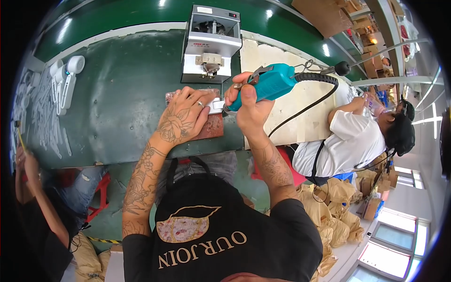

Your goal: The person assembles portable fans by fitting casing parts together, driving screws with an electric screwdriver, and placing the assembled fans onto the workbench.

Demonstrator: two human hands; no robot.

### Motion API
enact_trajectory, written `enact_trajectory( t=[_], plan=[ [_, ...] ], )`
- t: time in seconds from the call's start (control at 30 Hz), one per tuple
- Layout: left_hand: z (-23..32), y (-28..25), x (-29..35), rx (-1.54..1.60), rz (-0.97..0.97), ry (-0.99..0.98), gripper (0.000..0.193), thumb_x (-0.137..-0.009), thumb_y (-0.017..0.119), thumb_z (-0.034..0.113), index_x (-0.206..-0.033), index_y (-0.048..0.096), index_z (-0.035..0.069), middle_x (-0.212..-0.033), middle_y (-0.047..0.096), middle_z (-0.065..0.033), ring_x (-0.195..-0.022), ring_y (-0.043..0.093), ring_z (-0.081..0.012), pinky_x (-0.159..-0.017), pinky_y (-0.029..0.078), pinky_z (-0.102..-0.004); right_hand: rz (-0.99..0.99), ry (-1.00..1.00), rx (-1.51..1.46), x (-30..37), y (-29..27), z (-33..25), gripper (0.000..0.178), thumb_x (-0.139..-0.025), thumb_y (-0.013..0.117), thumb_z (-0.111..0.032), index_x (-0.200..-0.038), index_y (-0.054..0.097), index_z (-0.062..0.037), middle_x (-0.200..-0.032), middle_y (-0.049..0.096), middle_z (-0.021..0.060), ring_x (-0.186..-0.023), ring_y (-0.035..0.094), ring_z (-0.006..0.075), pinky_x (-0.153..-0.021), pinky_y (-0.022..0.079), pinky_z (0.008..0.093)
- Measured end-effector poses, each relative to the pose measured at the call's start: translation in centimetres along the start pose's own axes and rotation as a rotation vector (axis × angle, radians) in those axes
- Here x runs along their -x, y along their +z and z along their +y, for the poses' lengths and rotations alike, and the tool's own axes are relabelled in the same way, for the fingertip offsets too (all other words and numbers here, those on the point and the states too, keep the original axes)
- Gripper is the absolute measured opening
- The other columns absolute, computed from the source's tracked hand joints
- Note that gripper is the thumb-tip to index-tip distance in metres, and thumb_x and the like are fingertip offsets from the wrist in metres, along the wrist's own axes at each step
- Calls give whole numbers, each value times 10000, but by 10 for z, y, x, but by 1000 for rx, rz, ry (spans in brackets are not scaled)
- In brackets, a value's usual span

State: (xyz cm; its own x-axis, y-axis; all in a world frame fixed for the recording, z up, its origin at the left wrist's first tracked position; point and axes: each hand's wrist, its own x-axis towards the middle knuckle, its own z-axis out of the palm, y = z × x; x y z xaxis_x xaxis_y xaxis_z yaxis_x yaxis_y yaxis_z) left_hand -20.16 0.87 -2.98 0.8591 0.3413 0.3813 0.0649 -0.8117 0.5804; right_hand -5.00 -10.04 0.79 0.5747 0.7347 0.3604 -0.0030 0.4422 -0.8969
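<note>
- Green counter (pixel 117 103) fills the middle of the frame, a pale sheet (pixel 305 127) to its right, white shower heads (pixel 68 91) at upper left.
- Near centre, the left hand's (pixel 185 113) fingers close over a white piece (pixel 216 106) on a reddish block (pixel 210 129), seemingly to steady it.
- Right hand's (pixel 256 105) fingers wrap a teal power driver (pixel 270 87), slanted, likely to aim its tip; contact is unclear.
- Grey machine (pixel 211 47) stands top centre, apparently within reach; a co-worker (pixel 352 127) sits at right.
</note>
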Motion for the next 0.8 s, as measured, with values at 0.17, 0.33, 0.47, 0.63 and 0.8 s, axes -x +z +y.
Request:
enact_trajectory(
  t=[0.17, 0.33, 0.47, 0.63, 0.8],
  plan=[
    [1, 2, 2, -57, -58, -17, 378, -958, 583, 172, -1327, 628, 104, -1267, 630, -49, -1101, 547, -270, -999, 439, -450, 31, 34, 58, 6, -1, 12, 432, -976, 715, -384, -1020, 561, 17, -729, 560, 73, -631, 571, 185, -588, 484, 332],
    [4, -1, -3, -128, -103, -8, 377, -977, 567, 177, -1347, 602, 113, -1313, 595, -47, -1120, 534, -270, -1009, 422, -466, 35, 21, 20, 5, -3, 17, 388, -973, 716, -357, -979, 542, -10, -722, 555, 79, -623, 563, 188, -583, 484, 341],
    [1, 2, -6, -91, -75, -8, 353, -955, 581, 134, -1299, 615, 67, -1339, 595, -53, -1122, 527, -303, -995, 419, -488, 28, 36, 9, 4, -5, 22, 362, -978, 708, -336, -977, 546, -13, -722, 556, 80, -621, 562, 185, -581, 481, 342],
    [-1, -5, 0, -104, -53, 8, 388, -952, 598, 196, -1327, 617, 98, -1336, 590, -32, -1106, 542, -287, -1003, 428, -478, 103, 2, 123, 8, 3, 28, 366, -999, 679, -375, -954, 589, -23, -729, 585, 51, -627, 570, 152, -567, 463, 300],
    [-1, 5, 17, -127, 33, 230, 361, -891, 658, 178, -1242, 668, 92, -1229, 648, -78, -1127, 611, -272, -969, 485, -431, 236, 42, -30, 12, -1, -6, 481, -991, 634, -530, -1086, 589, -60, -701, 535, 17, -611, 527, 150, -563, 420, 284]
  ],
)
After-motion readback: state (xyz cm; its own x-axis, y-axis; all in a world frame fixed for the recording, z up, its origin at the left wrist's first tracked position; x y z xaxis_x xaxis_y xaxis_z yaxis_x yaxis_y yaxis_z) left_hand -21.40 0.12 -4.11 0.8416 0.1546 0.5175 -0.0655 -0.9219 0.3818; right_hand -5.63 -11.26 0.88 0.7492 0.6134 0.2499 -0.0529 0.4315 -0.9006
